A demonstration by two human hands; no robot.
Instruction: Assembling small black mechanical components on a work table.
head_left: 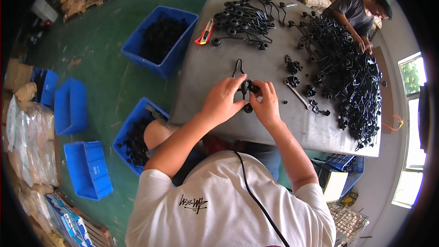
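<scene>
Black bent rod [238, 66] sits between our two hands over the near part of the grey table [192, 96], its narrow loop pointing away from us; whether it touches the tabletop, we cannot tell. From the left, we have a plastic-wrapped stack [34, 137], then two blue bins [71, 107] on the green floor. Nearer us, a blue crate [136, 115] and, farther off, a larger blue tub [141, 61] hold black parts. A red-and-yellow cutter [206, 32] lies near the table's left edge. Our left hand [222, 98] holds the rod between thumb and forefinger. Beyond it lies a group of black rods [242, 20]. Our right hand [266, 103] pinches a black round fitting [254, 90] at the rod. Farther right we see a wrench [299, 95], then a tangled black heap [354, 73], with a co-worker's hands [363, 45] at its far side.
</scene>
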